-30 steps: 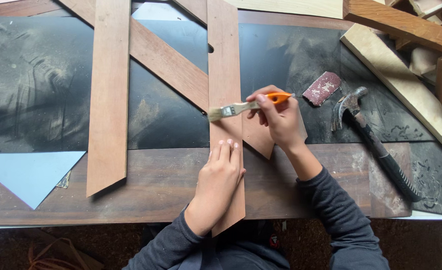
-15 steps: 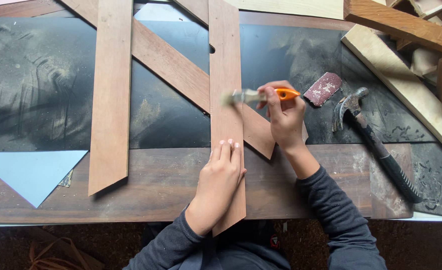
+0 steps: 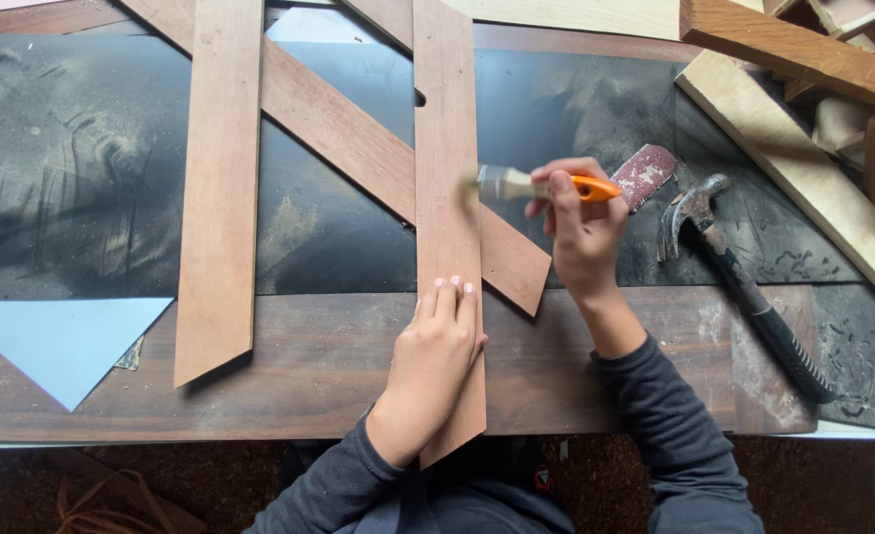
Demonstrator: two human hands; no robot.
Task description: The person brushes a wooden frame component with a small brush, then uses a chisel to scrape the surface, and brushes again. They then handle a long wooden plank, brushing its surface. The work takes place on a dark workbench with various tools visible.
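Note:
My left hand [image 3: 434,351] lies flat on the near end of an upright reddish wooden plank [image 3: 446,129], pressing it onto the table. My right hand [image 3: 579,225] grips a paintbrush with an orange handle [image 3: 531,185]; its blurred bristles sit at the plank's right edge, about mid-length. That plank crosses over a diagonal plank [image 3: 358,133]. A third plank [image 3: 220,188] with a pointed near end lies parallel to the left.
A hammer [image 3: 744,282] lies to the right of my right hand, next to a scrap of red sandpaper [image 3: 647,173]. Pale timber offcuts [image 3: 803,178] are piled at the far right. A light-blue sheet [image 3: 66,341] rests at the left on the dusty dark tabletop [image 3: 81,168].
The brush has swept from left to right across the upright plank, my right hand shifting slightly rightward. My left hand has stayed in place on the plank.

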